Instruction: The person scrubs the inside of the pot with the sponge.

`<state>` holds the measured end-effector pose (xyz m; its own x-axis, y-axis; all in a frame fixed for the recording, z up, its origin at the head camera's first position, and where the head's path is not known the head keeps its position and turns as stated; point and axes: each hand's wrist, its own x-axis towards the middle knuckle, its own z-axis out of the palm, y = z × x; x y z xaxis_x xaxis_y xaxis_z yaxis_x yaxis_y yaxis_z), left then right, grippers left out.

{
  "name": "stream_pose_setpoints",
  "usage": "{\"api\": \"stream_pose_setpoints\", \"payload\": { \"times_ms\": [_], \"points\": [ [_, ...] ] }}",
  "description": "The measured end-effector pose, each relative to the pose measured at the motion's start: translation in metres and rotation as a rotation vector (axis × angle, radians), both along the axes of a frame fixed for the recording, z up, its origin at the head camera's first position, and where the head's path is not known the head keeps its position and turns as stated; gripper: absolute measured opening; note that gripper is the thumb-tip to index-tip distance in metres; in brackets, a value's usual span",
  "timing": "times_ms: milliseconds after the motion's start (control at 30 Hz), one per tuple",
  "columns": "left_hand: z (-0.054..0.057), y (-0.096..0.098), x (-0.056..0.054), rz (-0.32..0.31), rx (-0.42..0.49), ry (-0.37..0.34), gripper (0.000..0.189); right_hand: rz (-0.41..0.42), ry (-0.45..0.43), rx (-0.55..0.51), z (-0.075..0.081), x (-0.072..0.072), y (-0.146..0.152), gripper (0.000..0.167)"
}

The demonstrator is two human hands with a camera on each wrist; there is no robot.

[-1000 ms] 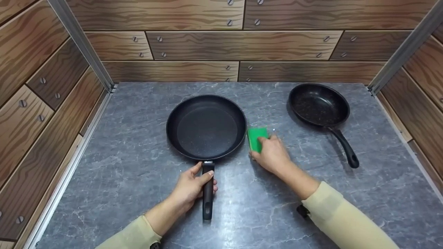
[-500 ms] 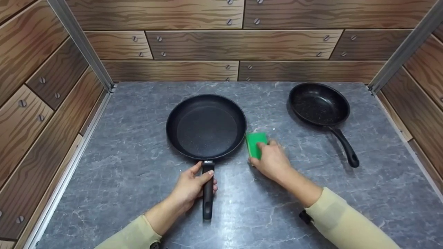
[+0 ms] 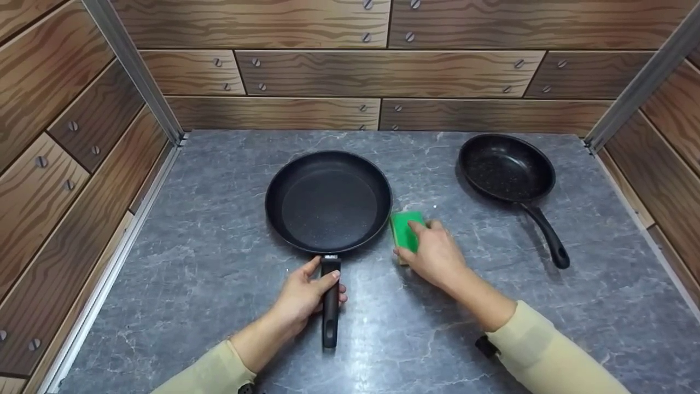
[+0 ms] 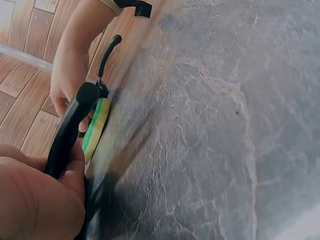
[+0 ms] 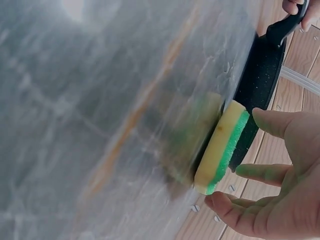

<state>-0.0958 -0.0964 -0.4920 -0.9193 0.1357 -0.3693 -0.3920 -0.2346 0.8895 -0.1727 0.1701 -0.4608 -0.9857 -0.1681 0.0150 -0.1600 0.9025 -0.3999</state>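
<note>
A large black frying pan (image 3: pixel 328 202) sits on the grey marbled table, its handle pointing toward me. My left hand (image 3: pixel 306 293) grips that handle (image 4: pixel 70 125), thumb on top and fingers curled beneath. Just right of the pan, a green and yellow sponge (image 3: pixel 406 232) lies flat, green scouring side up. Whether it touches the pan is unclear. Over the sponge is my right hand (image 3: pixel 435 254); in the right wrist view its thumb and fingers (image 5: pixel 270 172) are spread around the sponge (image 5: pixel 220 150), loosely and without a firm pinch.
A smaller black frying pan (image 3: pixel 506 167) stands at the back right, its handle (image 3: pixel 547 235) angled toward the front right. Wood-patterned panels (image 3: pixel 383 74) close off the back and both sides, with metal strips at the corners.
My right hand has drawn the sponge a short way toward me along the pan's right side, then loosened its fingers around it. The left hand keeps its grip; the camera view has shifted slightly.
</note>
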Motion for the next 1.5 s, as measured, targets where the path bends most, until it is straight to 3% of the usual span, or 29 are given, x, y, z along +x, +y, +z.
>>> {"api": "stream_pose_setpoints", "payload": {
  "times_ms": [167, 300, 433, 700, 900, 1100, 1267, 1500],
  "points": [
    [0.004, -0.005, 0.001, -0.007, -0.042, 0.028, 0.087, 0.073, 0.073, -0.100, 0.000, -0.004, 0.004, 0.078],
    [0.008, -0.013, 0.001, 0.002, -0.121, 0.052, 0.087, 0.139, 0.074, -0.150, 0.000, -0.010, 0.009, 0.083],
    [0.009, -0.023, -0.003, 0.054, -0.228, 0.112, 0.083, 0.185, 0.041, -0.168, 0.001, -0.016, 0.013, 0.088],
    [0.010, -0.053, -0.022, 0.201, -0.724, 0.361, 0.085, 0.236, -0.007, -0.134, 0.000, -0.028, 0.011, 0.089],
    [0.011, -0.070, -0.037, 0.148, -0.947, 0.410, 0.103, 0.278, 0.002, -0.097, -0.005, -0.035, 0.002, 0.087],
    [0.009, -0.075, -0.047, 0.078, -0.993, 0.438, 0.107, 0.312, 0.022, -0.079, -0.010, -0.039, -0.010, 0.086],
    [0.006, -0.074, -0.051, 0.081, -1.038, 0.475, 0.105, 0.309, 0.057, -0.090, -0.013, -0.041, -0.016, 0.082],
    [0.007, -0.074, -0.055, 0.073, -1.073, 0.471, 0.107, 0.272, 0.070, -0.097, -0.014, -0.043, -0.019, 0.083]
  ]
}}
